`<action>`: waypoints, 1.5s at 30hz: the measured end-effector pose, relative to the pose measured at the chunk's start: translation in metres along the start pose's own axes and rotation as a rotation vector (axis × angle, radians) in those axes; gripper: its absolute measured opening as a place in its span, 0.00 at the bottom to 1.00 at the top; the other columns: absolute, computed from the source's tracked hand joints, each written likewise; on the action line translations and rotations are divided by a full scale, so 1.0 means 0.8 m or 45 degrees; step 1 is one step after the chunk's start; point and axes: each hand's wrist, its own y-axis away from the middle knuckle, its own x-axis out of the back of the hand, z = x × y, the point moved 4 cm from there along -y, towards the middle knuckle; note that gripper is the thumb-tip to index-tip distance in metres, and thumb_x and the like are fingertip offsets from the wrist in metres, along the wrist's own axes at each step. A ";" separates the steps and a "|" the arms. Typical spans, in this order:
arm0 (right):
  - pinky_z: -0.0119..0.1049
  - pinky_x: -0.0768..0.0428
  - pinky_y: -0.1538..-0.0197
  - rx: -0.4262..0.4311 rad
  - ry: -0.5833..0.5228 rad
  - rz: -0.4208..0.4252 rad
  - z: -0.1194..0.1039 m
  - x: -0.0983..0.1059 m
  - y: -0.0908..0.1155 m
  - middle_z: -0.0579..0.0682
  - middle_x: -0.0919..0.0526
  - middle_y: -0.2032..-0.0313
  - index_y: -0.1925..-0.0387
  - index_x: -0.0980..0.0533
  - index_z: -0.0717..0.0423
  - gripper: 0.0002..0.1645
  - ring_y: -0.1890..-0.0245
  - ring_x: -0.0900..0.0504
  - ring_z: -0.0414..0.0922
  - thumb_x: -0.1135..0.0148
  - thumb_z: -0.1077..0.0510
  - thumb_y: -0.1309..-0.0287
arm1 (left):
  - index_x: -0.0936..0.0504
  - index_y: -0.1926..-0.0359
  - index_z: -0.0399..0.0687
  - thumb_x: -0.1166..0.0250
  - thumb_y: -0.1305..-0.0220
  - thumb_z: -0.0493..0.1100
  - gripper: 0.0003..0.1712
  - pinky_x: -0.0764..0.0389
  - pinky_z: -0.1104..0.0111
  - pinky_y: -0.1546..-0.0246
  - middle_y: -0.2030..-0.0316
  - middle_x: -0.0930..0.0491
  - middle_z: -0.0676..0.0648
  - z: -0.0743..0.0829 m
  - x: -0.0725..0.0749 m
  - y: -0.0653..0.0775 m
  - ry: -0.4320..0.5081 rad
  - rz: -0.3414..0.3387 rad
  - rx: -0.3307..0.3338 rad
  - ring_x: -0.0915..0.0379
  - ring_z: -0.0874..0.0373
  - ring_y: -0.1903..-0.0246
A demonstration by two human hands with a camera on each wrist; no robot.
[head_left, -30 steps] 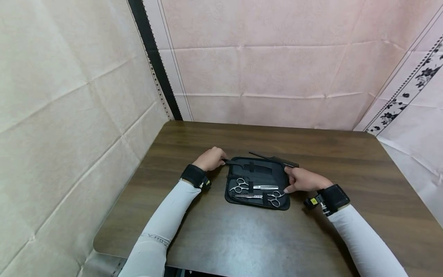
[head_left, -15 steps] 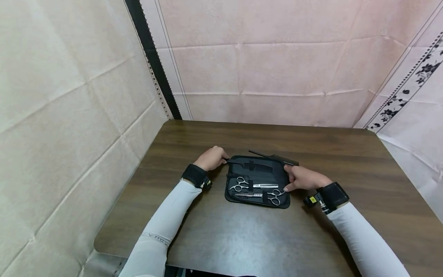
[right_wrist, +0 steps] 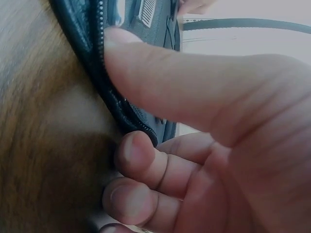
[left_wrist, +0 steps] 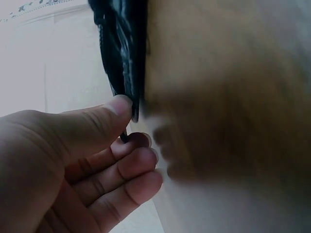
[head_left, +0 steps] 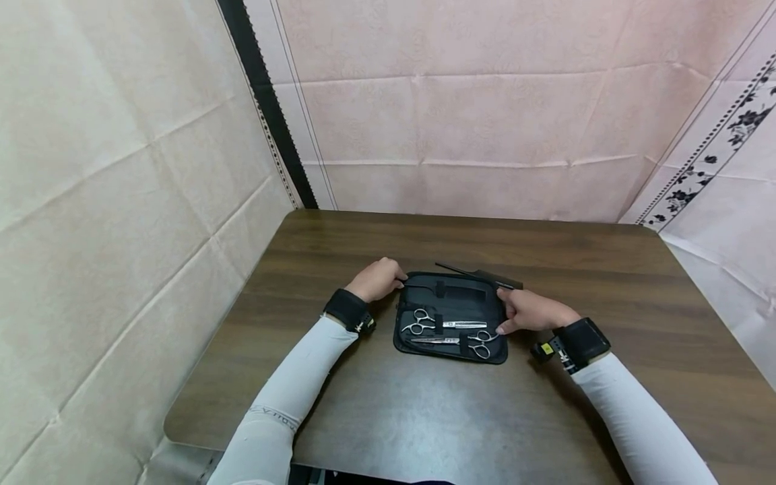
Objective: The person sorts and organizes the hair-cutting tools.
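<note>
A black zip case (head_left: pixel 461 306) lies opened out flat on the table, two pairs of silver scissors strapped into its near half. These are thinning scissors (head_left: pixel 451 326) and, nearer me, plain-bladed scissors (head_left: pixel 445 341). My left hand (head_left: pixel 378 278) is at the case's far left corner, pinching the thin end of a black comb between thumb and index finger; the rest lies dark along the case's far half, hard to make out. In the left wrist view the thin black tip (left_wrist: pixel 125 138) shows at the fingertips. My right hand (head_left: pixel 533 313) grips the case's right edge, thumb on top.
Just behind the case lies another black comb (head_left: pixel 497 279) with a long thin tail, close to my right fingers. The brown wooden table (head_left: pixel 339 404) has its near edge below my arms. Pale cloth hangings (head_left: pixel 485 135) stand behind and at the sides.
My left hand has moved a little to the right, up to the case's corner, and the black comb has slid farther in with it. My right hand stays on the case edge.
</note>
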 end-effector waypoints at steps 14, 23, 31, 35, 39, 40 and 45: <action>0.32 0.38 0.75 -0.035 0.002 -0.023 0.005 0.000 -0.003 0.41 0.37 0.82 0.28 0.40 0.79 0.52 0.85 0.41 0.40 0.25 0.52 0.40 | 0.11 0.45 0.46 0.34 0.28 0.37 0.14 0.15 0.64 0.47 0.46 0.12 0.46 0.005 -0.005 0.000 0.031 0.019 0.021 0.14 0.56 0.46; 0.33 0.36 0.75 -0.037 0.001 -0.010 0.006 0.000 -0.003 0.65 0.17 0.54 0.60 0.24 0.68 0.23 0.85 0.40 0.40 0.24 0.52 0.40 | 0.12 0.44 0.46 0.33 0.28 0.38 0.14 0.15 0.65 0.47 0.46 0.12 0.46 0.011 -0.004 -0.004 0.060 0.021 0.001 0.15 0.55 0.46; 0.33 0.35 0.75 -0.026 -0.002 -0.010 0.007 0.000 -0.002 0.74 0.41 0.25 0.80 0.31 0.57 0.25 0.85 0.41 0.40 0.25 0.52 0.39 | 0.12 0.45 0.46 0.33 0.28 0.39 0.14 0.16 0.65 0.46 0.45 0.13 0.46 0.021 -0.007 -0.010 0.058 0.020 0.000 0.16 0.55 0.44; 0.33 0.37 0.75 -0.032 0.005 -0.010 0.007 0.000 -0.002 0.64 0.15 0.64 0.57 0.22 0.70 0.26 0.86 0.41 0.40 0.24 0.51 0.40 | 0.12 0.45 0.45 0.33 0.28 0.39 0.14 0.16 0.65 0.46 0.45 0.12 0.46 0.022 -0.008 -0.008 0.066 0.029 -0.003 0.15 0.55 0.44; 0.32 0.39 0.76 -0.040 0.013 -0.007 0.008 0.000 -0.001 0.41 0.38 0.85 0.31 0.37 0.78 0.50 0.86 0.41 0.39 0.24 0.51 0.40 | 0.12 0.45 0.43 0.33 0.28 0.39 0.14 0.16 0.64 0.45 0.45 0.12 0.46 0.022 -0.010 -0.008 0.075 0.035 -0.010 0.16 0.54 0.44; 0.32 0.38 0.76 -0.040 0.011 0.000 0.008 0.000 0.000 0.41 0.37 0.86 0.32 0.37 0.78 0.49 0.86 0.41 0.40 0.24 0.51 0.40 | 0.12 0.45 0.43 0.33 0.28 0.39 0.14 0.16 0.63 0.45 0.45 0.12 0.46 0.022 -0.010 -0.008 0.074 0.035 -0.011 0.16 0.54 0.44; 0.34 0.31 0.70 -0.034 -0.014 0.044 0.005 0.001 0.002 0.44 0.28 0.79 0.27 0.47 0.77 0.57 0.79 0.30 0.41 0.23 0.52 0.41 | 0.12 0.43 0.44 0.34 0.27 0.39 0.15 0.16 0.62 0.44 0.45 0.13 0.45 0.020 -0.008 -0.011 0.068 0.021 -0.001 0.16 0.55 0.44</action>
